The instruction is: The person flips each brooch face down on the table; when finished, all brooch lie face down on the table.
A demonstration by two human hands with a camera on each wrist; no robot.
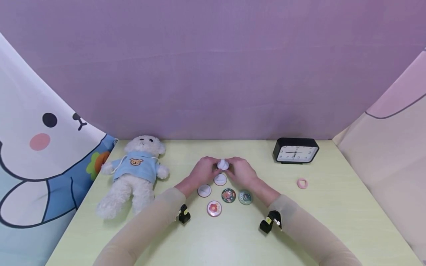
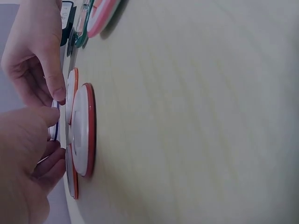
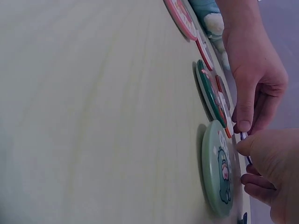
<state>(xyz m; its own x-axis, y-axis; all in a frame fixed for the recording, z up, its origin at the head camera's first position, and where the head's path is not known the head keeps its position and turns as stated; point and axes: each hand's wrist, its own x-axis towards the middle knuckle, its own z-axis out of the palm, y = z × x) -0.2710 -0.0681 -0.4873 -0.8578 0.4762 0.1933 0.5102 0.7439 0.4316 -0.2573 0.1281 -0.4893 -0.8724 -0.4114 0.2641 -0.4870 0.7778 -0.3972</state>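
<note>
My left hand and right hand meet near the table's middle, both pinching a round badge with its white back towards me. A dark blue rim shows on this badge in both wrist views. Nearest the hands lies a white-backed badge, face down, with another white-backed badge to its left. Face up lie a dark green bear badge, a light green badge and a pink-rimmed flower badge. In the left wrist view, fingers hide part of the held badge.
A plush toy in a blue top lies on the left of the table. A black clock stands at the back right, with a pink ring in front of it. A purple backdrop rises behind the table.
</note>
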